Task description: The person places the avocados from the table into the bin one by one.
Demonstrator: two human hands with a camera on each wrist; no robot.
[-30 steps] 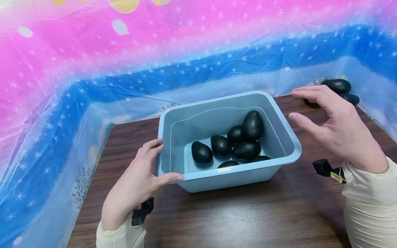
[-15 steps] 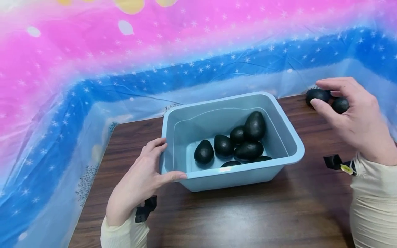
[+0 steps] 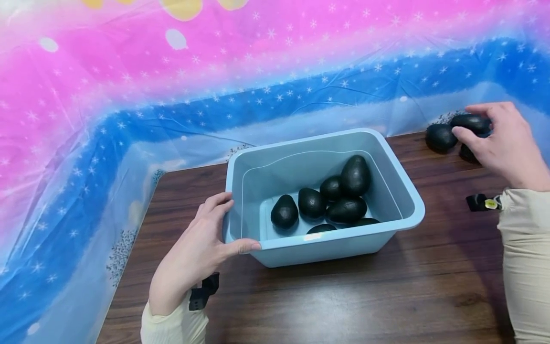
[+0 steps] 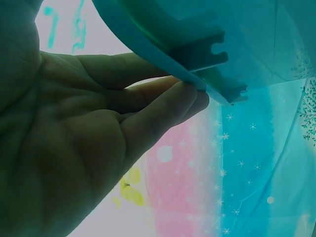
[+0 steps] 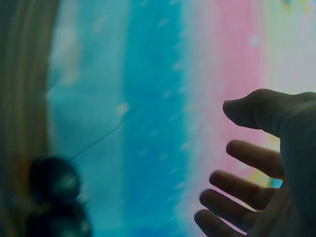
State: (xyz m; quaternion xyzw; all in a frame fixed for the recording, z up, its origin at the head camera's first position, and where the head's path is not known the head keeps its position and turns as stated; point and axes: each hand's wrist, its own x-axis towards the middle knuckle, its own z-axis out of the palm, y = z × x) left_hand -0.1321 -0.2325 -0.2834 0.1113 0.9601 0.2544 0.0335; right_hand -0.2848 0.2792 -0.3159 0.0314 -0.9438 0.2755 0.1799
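A light blue plastic bin (image 3: 326,255) stands on the wooden table with several dark, egg-shaped avocados (image 3: 284,211) inside. My left hand (image 3: 193,248) grips its near left corner, thumb on the front rim and fingers at the left rim; in the left wrist view the fingertips (image 4: 185,96) meet the rim from below. At the back right lie more avocados (image 3: 441,137), one of them on top (image 3: 470,123). My right hand (image 3: 504,143) is right at this pile, thumb and fingers apart around the top avocado in the head view. Its fingers (image 5: 252,158) are spread in the right wrist view.
A pink and blue sheet with snowflakes (image 3: 258,91) hangs behind the table (image 3: 343,306) and at its sides. The bin's high walls stand between the two hands. A black strap mount (image 3: 477,202) juts from the right wrist.
My right hand has moved right, from beside the bin's right rim to the avocado pile. My left hand stays at the bin's corner; the head view has shifted slightly.
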